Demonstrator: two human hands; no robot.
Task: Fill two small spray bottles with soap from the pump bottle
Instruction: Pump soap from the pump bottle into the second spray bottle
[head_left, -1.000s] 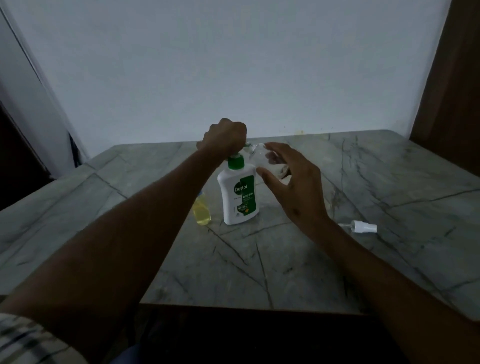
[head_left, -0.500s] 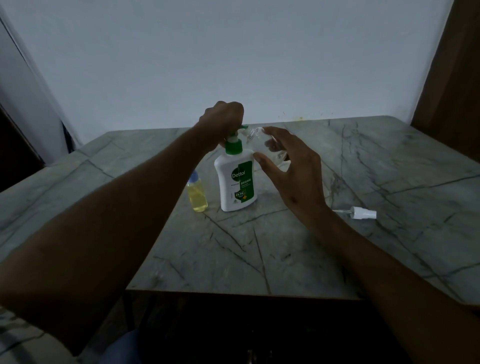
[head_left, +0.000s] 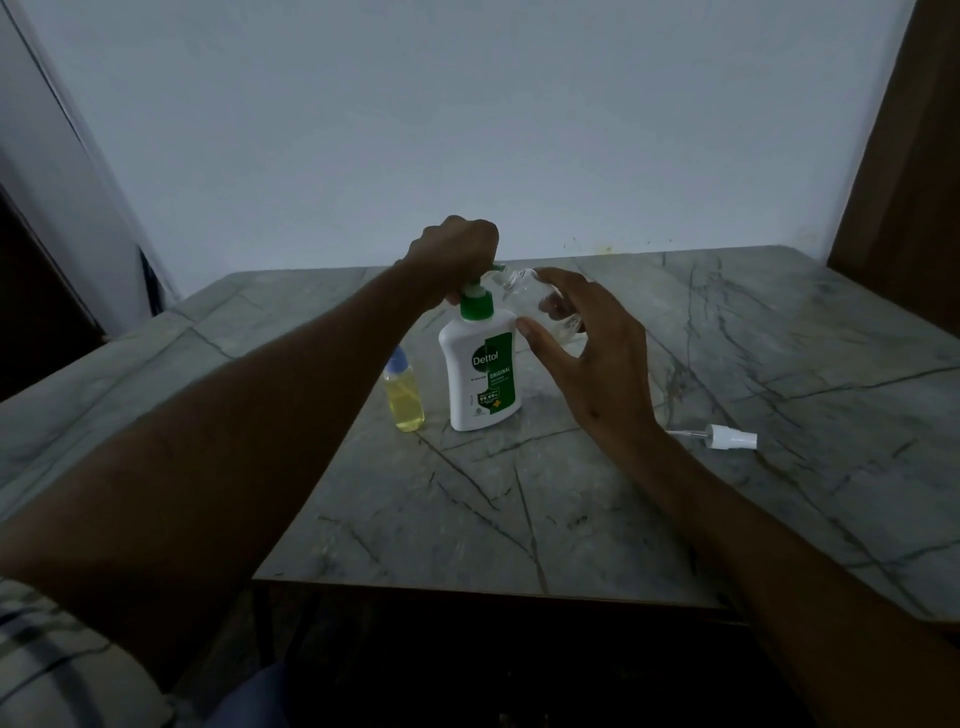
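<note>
Between the earlier frames and this one my left hand (head_left: 453, 255) is riding up with the pump head — a second ago the fist was sitting low on the green collar, and now it is lifting clear enough that the white stem is showing under it, so I am reading this as the release after one press, with the next press coming. That fist is staying closed over the top of the pump bottle (head_left: 480, 371), which is standing upright near the middle of the table (head_left: 779, 364). My right hand (head_left: 587, 358) is hardly shifting: fingers and thumb are curling around the clear spray bottle (head_left: 540, 306), gripping it and tipping its open neck toward the green spout, very close, though I cannot tell whether neck and spout are touching. How much soap is collecting inside I cannot make out in this dim light; it is looking nearly empty. Just beside the pump bottle, on the side toward the table's left edge, the other spray bottle (head_left: 403, 397) is standing capped and showing yellow liquid, so I am judging that one filled already. Lying loose toward the right edge — well apart from everything else — is the white sprayer top (head_left: 724, 437), waiting to go back on.
</note>
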